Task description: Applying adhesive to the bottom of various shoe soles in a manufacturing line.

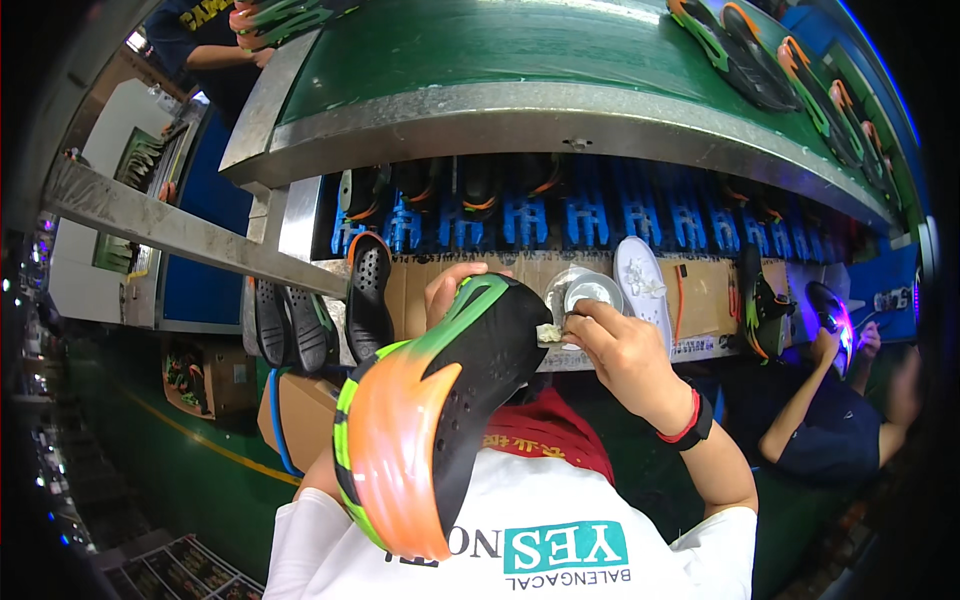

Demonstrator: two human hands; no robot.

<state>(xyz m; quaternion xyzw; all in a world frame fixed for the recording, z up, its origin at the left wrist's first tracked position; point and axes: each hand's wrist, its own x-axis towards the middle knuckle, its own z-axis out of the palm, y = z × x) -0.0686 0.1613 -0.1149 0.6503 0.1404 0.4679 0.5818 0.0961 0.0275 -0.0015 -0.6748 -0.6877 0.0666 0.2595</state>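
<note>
My left hand [452,290], partly hidden behind the shoe, grips a large black clog [495,345] with a glossy orange and green upper. The clog is tilted up close to me, its opening side toward me. My right hand [630,362], wearing a dark wristband, pinches a small whitish wad [549,334] against the clog's rounded black end. Just beyond those fingers stands a small round cup [592,290] with a pale, shiny inside. To its right lies a white shoe [640,285] with crumpled white bits in it.
A green conveyor [480,55] with a metal edge carries several shoes [745,60]. Below it, blue racks [525,215] hold more dark shoes. Black clogs [369,295] stand on the cardboard-covered bench at left. A co-worker [830,420] handles a shoe at right; another person stands upper left.
</note>
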